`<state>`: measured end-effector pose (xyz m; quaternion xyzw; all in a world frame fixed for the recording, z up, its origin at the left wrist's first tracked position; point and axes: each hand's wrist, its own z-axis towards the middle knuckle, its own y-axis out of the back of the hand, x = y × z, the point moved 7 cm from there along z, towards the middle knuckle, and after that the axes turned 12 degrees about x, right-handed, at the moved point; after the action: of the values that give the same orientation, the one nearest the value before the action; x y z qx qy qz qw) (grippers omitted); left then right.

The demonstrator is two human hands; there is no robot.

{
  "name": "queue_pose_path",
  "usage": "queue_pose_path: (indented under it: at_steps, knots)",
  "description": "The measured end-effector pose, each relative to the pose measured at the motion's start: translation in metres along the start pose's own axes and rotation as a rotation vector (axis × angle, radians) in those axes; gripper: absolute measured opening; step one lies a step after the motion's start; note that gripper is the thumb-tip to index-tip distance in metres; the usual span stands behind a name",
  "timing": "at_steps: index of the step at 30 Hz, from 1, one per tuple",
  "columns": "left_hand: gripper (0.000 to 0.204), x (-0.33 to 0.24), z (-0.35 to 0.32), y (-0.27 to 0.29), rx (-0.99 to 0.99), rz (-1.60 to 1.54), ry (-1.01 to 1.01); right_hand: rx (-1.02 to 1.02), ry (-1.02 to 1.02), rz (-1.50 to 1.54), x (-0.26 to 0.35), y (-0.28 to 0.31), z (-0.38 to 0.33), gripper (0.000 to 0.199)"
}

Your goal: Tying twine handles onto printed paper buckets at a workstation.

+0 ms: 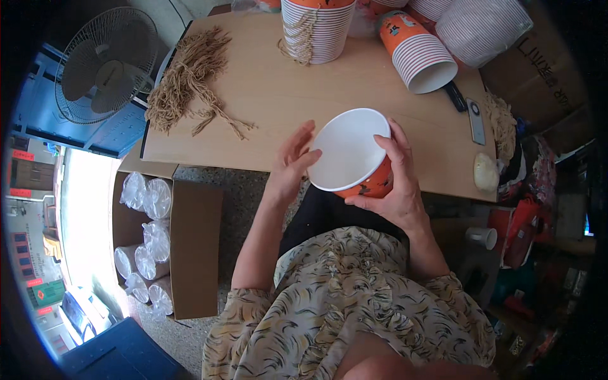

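An orange paper bucket with a plain white inside is tilted between my hands, over the near edge of the table, its mouth facing up and toward the left. My right hand grips it from the right, fingertips over the rim and thumb under the printed side. My left hand is at the left rim with its fingers apart; the thumb tip overlaps the edge, and I cannot tell how firmly it touches. The inside shows nothing in it.
On the table are a bundle of twisted paper cords, a tall bucket stack with cords draped over it, and a tipped stack. A phone lies right. An open carton of bagged stacks stands left, below a fan.
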<state>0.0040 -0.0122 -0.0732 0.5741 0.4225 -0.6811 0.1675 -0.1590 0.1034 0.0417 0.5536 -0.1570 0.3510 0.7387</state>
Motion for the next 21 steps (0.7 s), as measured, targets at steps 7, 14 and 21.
queue_pose_path:
  at_steps: [7, 14, 21]
  knots:
    - [0.051, 0.028, 0.022, -0.001, 0.159, -0.146, 0.163, 0.022, -0.005, -0.077, 0.008, -0.009, -0.008, 0.115]
    - [0.027, 0.025, 0.033, -0.002, 0.059, 0.01, 0.172, 0.019, 0.014, -0.085, 0.013, -0.016, -0.011, 0.116]
    - [0.022, 0.022, 0.037, -0.003, 0.022, 0.084, 0.099, 0.018, 0.024, -0.094, 0.015, -0.017, -0.015, 0.112]
